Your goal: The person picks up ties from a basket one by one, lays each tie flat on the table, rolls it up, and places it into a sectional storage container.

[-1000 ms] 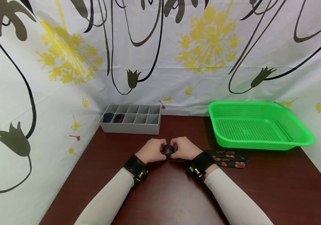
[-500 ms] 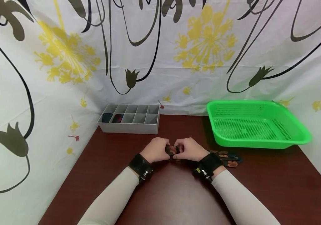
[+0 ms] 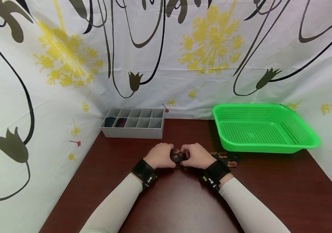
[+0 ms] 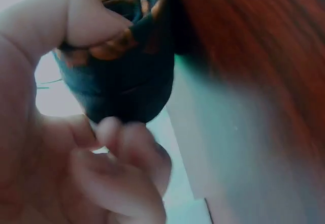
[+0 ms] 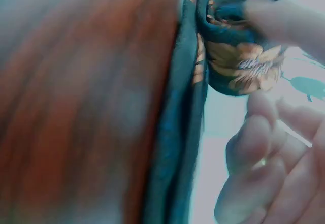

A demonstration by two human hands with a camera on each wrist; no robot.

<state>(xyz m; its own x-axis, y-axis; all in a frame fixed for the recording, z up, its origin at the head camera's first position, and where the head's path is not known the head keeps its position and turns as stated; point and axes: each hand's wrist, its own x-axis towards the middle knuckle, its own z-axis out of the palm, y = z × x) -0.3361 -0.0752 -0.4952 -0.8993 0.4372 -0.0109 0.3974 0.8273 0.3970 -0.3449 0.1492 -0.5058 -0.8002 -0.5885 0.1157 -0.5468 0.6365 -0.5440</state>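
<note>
A dark teal necktie with orange flowers lies partly wound into a roll (image 3: 177, 156) on the table. My left hand (image 3: 160, 156) holds the roll from the left, its thumb at the coiled end in the left wrist view. From the other side my right hand (image 3: 197, 156) grips the same roll (image 5: 244, 64), thumb against the coil. The flat, folded tail (image 3: 227, 158) stretches to the right, partly hidden behind the right hand and wrist. In the right wrist view the tail (image 5: 175, 132) runs along the tabletop from beneath the roll.
A grey divided box (image 3: 132, 133) stands at the back left. Its two leftmost front compartments hold a dark teal item (image 3: 110, 121) and a dark red-patterned item (image 3: 121, 122). A green perforated basket (image 3: 266, 148) sits at the back right, just behind the tie's tail.
The hands and roll have shifted slightly right. The roll has turned, showing different flowers, and the flat tail now reaches less far to the right.
</note>
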